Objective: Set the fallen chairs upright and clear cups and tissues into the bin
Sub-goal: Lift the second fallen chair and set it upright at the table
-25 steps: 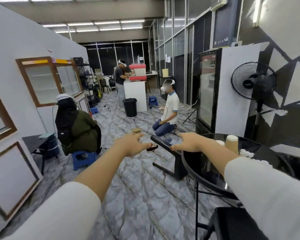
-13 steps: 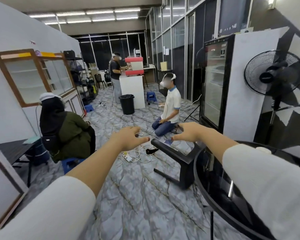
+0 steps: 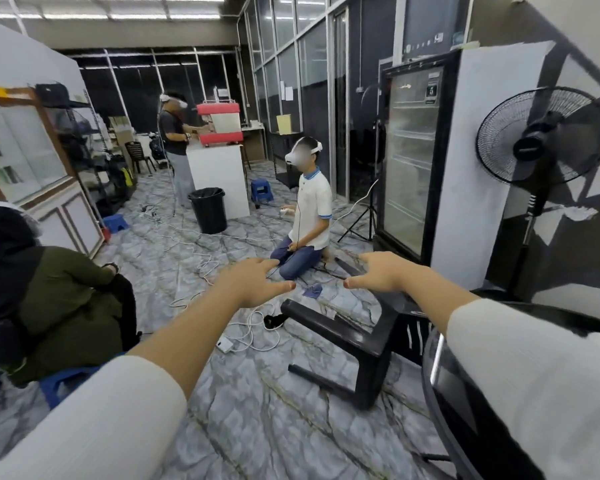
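Observation:
A black plastic chair lies tipped over on the marbled floor just left of the round black glass table. My left hand reaches forward, open, fingers spread, holding nothing, above and left of the chair. My right hand is also open and empty, hovering over the chair's far side without touching it. A black bin stands farther back beside a white counter. Cups and tissues are out of view; my right sleeve hides most of the table top.
A person kneels on the floor just beyond the chair. Another person sits on a blue stool at left. White cables and a power strip trail across the floor. A glass-door fridge and a standing fan line the right wall.
The view has moved closer to the fallen chair and turned left, so the cups on the table have dropped out of sight. Both hands stay outstretched and empty.

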Action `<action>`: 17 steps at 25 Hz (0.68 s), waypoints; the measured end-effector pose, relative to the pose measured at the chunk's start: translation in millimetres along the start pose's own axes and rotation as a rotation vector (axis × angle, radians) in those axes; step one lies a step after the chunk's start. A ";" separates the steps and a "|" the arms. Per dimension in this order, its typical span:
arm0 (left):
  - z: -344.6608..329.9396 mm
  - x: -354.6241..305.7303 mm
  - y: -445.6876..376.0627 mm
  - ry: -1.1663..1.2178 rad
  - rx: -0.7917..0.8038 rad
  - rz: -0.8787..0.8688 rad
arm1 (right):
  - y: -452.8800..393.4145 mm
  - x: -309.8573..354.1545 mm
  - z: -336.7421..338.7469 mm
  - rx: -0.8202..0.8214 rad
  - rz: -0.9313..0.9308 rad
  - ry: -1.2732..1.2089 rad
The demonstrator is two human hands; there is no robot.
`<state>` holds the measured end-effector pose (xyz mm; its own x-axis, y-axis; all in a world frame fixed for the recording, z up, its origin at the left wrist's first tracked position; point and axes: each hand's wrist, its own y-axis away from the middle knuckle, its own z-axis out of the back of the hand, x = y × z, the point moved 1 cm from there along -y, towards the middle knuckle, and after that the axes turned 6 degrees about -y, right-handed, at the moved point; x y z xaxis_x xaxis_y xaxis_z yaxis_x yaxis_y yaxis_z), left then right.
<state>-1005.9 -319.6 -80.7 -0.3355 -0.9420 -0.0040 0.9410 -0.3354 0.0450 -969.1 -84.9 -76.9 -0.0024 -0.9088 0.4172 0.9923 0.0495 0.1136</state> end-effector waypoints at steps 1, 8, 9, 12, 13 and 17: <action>4.8 8.8 -20.8 0.006 -0.013 -0.040 | -18.2 3.3 -0.9 -0.002 -0.020 -0.005; 11.5 78.7 -163.1 0.015 0.004 -0.290 | -147.0 18.8 -12.6 -0.035 -0.223 -0.073; 6.5 87.0 -179.0 0.026 0.021 -0.294 | -158.5 16.3 -15.6 -0.032 -0.245 -0.091; -10.9 108.9 -237.6 0.005 0.058 -0.331 | -204.7 3.4 -25.7 -0.043 -0.297 -0.129; -15.6 112.8 -257.4 0.011 0.071 -0.347 | -220.2 -1.4 -28.0 -0.044 -0.315 -0.129; -30.5 116.3 -338.4 0.051 0.109 -0.397 | -286.1 -31.9 -28.6 -0.044 -0.406 -0.128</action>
<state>-1362.0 -316.0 -126.9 -0.6661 -0.7402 -0.0913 0.7281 -0.6719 0.1354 -1249.3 -82.0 -148.5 -0.4069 -0.7917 0.4557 0.9119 -0.3223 0.2543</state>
